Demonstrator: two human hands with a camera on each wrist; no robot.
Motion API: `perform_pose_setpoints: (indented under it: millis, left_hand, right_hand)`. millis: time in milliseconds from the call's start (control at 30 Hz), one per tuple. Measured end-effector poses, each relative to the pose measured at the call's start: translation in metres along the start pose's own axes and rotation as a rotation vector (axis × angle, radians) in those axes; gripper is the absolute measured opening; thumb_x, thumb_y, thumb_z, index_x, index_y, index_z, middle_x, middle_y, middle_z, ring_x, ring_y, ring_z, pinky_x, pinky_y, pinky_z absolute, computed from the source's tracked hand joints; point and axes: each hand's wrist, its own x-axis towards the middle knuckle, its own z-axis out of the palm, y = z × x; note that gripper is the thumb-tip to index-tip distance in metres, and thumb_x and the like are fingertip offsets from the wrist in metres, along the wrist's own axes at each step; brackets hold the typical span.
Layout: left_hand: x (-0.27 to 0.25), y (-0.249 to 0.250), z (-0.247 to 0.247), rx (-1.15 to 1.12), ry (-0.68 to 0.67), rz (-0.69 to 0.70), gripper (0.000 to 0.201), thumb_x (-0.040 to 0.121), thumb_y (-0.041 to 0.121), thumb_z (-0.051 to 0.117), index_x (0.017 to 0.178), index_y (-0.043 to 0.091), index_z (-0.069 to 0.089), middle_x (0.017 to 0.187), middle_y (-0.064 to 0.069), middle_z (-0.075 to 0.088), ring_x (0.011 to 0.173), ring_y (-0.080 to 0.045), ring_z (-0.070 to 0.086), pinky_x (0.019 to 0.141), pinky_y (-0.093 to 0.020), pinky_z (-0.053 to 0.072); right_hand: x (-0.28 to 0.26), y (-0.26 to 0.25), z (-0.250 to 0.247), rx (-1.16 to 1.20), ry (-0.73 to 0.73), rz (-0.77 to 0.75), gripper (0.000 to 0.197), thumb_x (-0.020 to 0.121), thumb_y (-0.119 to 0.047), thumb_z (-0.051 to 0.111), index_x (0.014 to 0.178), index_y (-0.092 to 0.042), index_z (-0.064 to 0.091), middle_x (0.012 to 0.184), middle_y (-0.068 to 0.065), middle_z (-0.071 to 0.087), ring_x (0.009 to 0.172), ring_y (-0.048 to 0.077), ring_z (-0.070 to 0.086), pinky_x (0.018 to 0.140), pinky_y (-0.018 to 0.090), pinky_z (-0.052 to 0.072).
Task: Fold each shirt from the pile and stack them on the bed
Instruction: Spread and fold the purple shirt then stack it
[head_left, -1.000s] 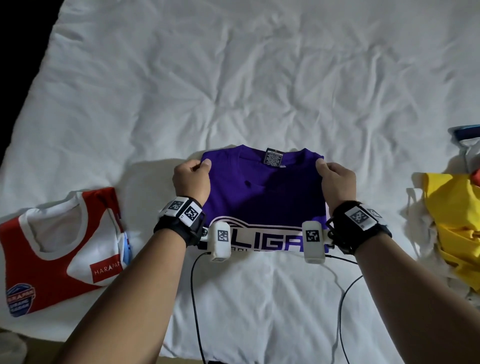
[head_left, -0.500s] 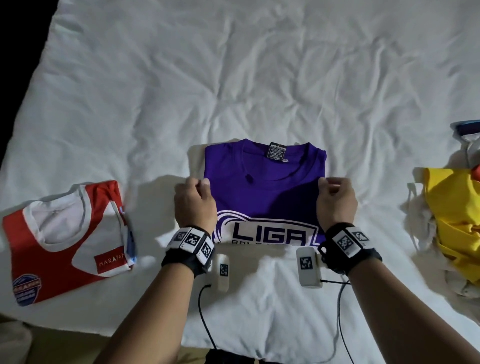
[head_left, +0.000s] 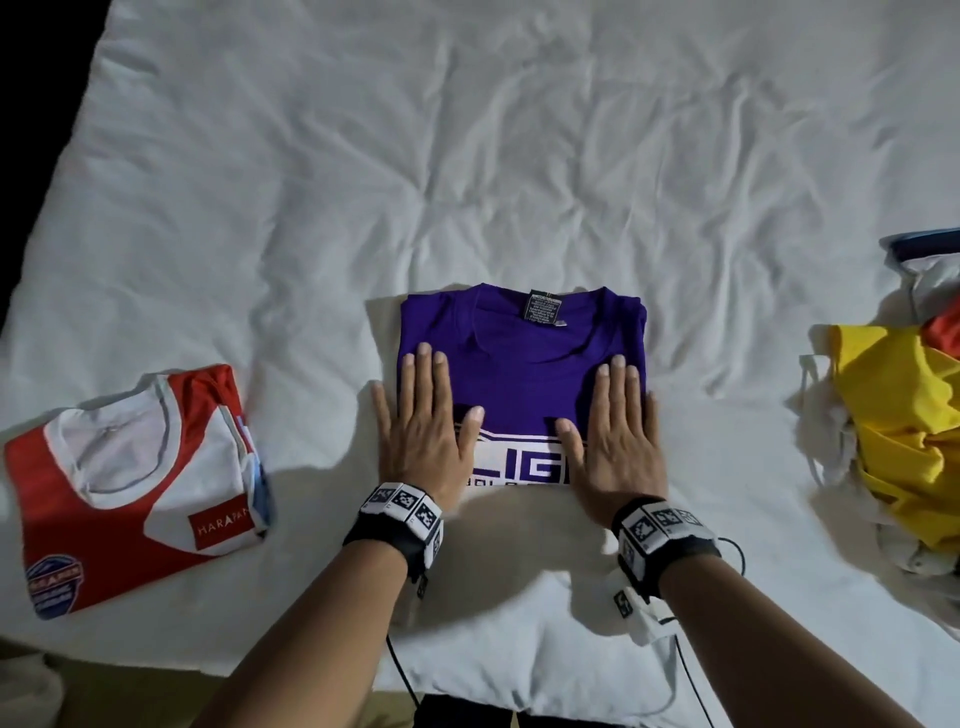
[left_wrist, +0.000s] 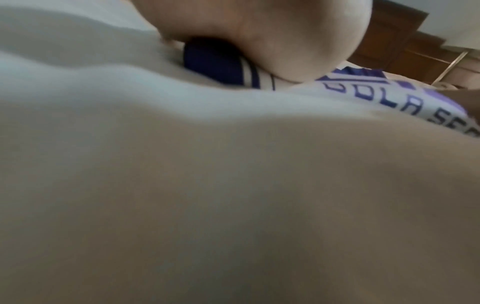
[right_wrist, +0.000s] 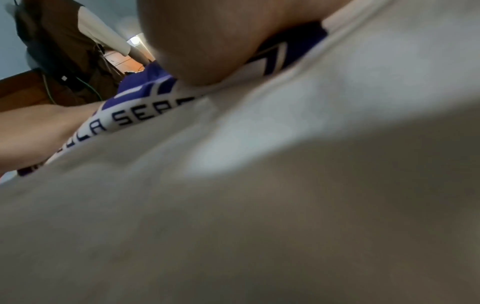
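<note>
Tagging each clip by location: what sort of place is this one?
Most likely a bedroom: a bed with a creased white sheet, a folded purple shirt under both hands, and wooden furniture behind.

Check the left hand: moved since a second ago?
Yes. The left hand gripped the top corner of the purple shirt beside the neck label; it now lies flat lower on the shirt, nearer the person.

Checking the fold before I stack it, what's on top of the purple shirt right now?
Both hands lie flat on the purple shirt: left hand on its left side, right hand on its right. They cover most of the white lettering, so the full print cannot be read.
</note>
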Motion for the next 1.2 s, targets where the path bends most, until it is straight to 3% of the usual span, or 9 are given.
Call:
perform_pose_setpoints:
  millis: [133, 300, 433, 567, 733, 900, 1000, 1100, 1200]
  left_hand:
    - [0.004, -0.005, -0.009, 0.006, 0.050, -0.065, 0.073, 0.106, 0.054, 0.019, 0.162, 0.007, 0.016, 0.172, -0.011, -0.001, 0.158, -0.032, -0.006, 0.121, -0.068, 0.002]
    - [0.046, 0.015, -0.018, 0.026, 0.094, 0.173, 0.076, 0.103, 0.055, 0.024, 0.163, 0.010, 0.017, 0.171, -0.016, 0.003, 0.158, -0.033, -0.001, 0.124, -0.063, 0.001]
    - [0.069, -0.002, -0.014, 0.025, 0.042, 0.111, 0.077, 0.102, 0.058, 0.020, 0.163, 0.011, 0.013, 0.171, -0.013, 0.004, 0.158, -0.029, -0.001, 0.124, -0.061, 0.001]
    - [0.056, -0.014, -0.021, 0.013, 0.119, 0.000, 0.076, 0.104, 0.054, 0.021, 0.162, 0.005, 0.014, 0.171, -0.017, 0.003, 0.158, -0.033, -0.002, 0.124, -0.063, 0.002]
    - [0.004, 0.004, -0.005, 0.049, 0.086, 0.243, 0.072, 0.105, 0.050, 0.026, 0.163, 0.008, 0.016, 0.170, -0.017, 0.002, 0.158, -0.033, -0.002, 0.124, -0.062, 0.006]
    - [-0.014, -0.003, -0.002, -0.085, 0.140, -0.111, 0.069, 0.106, 0.045, 0.029, 0.162, 0.007, 0.018, 0.168, -0.025, 0.005, 0.156, -0.041, 0.007, 0.123, -0.062, 0.013]
    - [-0.022, -0.006, -0.009, -0.279, 0.209, -0.258, 0.063, 0.102, 0.045, 0.037, 0.159, 0.018, 0.028, 0.157, -0.022, 0.033, 0.138, -0.040, 0.036, 0.109, -0.057, 0.033]
    - [-0.022, -0.005, -0.013, -0.534, 0.182, -0.272, 0.051, 0.099, 0.045, 0.044, 0.148, 0.031, 0.041, 0.131, -0.012, 0.052, 0.121, -0.032, 0.046, 0.105, -0.050, 0.038]
    - [-0.013, -0.004, -0.023, -0.774, 0.142, -0.327, 0.034, 0.097, 0.033, 0.057, 0.132, 0.035, 0.052, 0.114, -0.006, 0.059, 0.109, -0.028, 0.054, 0.100, -0.045, 0.043]
  right_hand:
    - [0.001, 0.010, -0.012, 0.031, 0.063, 0.104, 0.084, 0.103, -0.061, 0.013, 0.160, 0.001, 0.009, 0.169, 0.019, 0.000, 0.157, 0.034, -0.001, 0.125, 0.055, 0.011]
    - [0.034, -0.006, -0.026, 0.001, 0.108, -0.068, 0.081, 0.105, -0.058, 0.017, 0.161, -0.002, -0.002, 0.169, 0.016, -0.011, 0.156, 0.029, -0.013, 0.127, 0.045, -0.006]
    - [0.062, 0.012, -0.015, -0.001, 0.043, 0.032, 0.085, 0.101, -0.064, 0.003, 0.161, -0.005, -0.006, 0.169, 0.013, -0.012, 0.157, 0.027, -0.012, 0.127, 0.048, -0.001]
    - [0.054, 0.020, -0.025, 0.085, 0.051, 0.088, 0.081, 0.103, -0.059, 0.006, 0.160, -0.003, -0.007, 0.169, 0.016, -0.012, 0.156, 0.028, -0.014, 0.127, 0.050, 0.001]
    - [0.005, -0.015, -0.014, 0.048, 0.053, -0.149, 0.075, 0.106, -0.054, 0.018, 0.162, -0.007, 0.004, 0.170, 0.014, -0.009, 0.157, 0.030, -0.011, 0.127, 0.049, 0.002]
    - [-0.017, -0.009, -0.003, 0.133, 0.069, 0.085, 0.073, 0.104, -0.058, 0.017, 0.164, -0.017, 0.011, 0.171, 0.012, -0.004, 0.157, 0.029, -0.007, 0.127, 0.052, 0.003]
    - [-0.022, -0.003, -0.014, 0.285, 0.090, 0.201, 0.066, 0.104, -0.055, 0.030, 0.162, -0.029, 0.012, 0.168, 0.014, 0.009, 0.153, 0.035, 0.013, 0.122, 0.054, 0.019]
    - [-0.019, -0.001, -0.020, 0.421, 0.089, 0.240, 0.063, 0.101, -0.050, 0.049, 0.158, -0.040, 0.023, 0.149, 0.015, 0.036, 0.131, 0.037, 0.039, 0.110, 0.051, 0.034]
    - [-0.009, 0.000, -0.029, 0.580, 0.026, 0.291, 0.059, 0.097, -0.046, 0.059, 0.151, -0.041, 0.035, 0.127, 0.013, 0.048, 0.102, 0.036, 0.057, 0.096, 0.043, 0.047]
